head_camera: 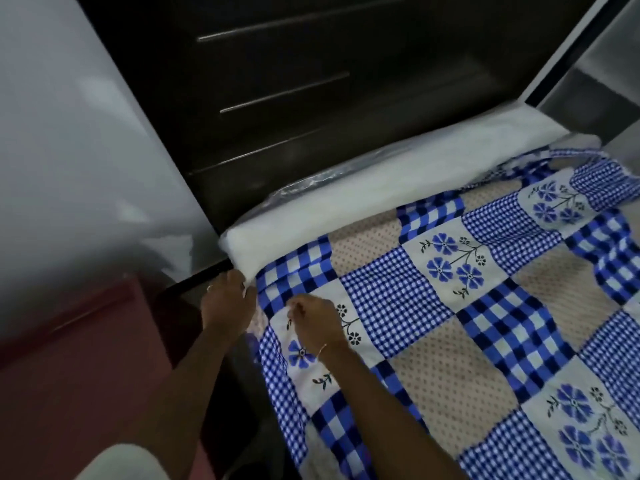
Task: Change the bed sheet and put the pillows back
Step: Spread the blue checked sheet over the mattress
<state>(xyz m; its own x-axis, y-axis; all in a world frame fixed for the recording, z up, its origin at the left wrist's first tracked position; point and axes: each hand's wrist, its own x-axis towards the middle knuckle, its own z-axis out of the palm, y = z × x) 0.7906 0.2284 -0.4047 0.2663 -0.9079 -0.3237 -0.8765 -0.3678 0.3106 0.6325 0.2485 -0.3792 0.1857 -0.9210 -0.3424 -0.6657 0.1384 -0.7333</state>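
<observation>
Sheet is spread over the mattress — far strip left bare. Its corner is pinched by the right hand; the mattress corner is gripped by the left hand.

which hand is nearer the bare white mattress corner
Left. The left hand is right at the mattress corner, just below it; the right hand pinches the patchwork sheet farther in.

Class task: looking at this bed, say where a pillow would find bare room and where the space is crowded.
Free: the white mattress strip between the dark headboard and the sheet, and the sheet's flat middle. Crowded: the near corner, where the left hand and right hand work the sheet's edge.
</observation>
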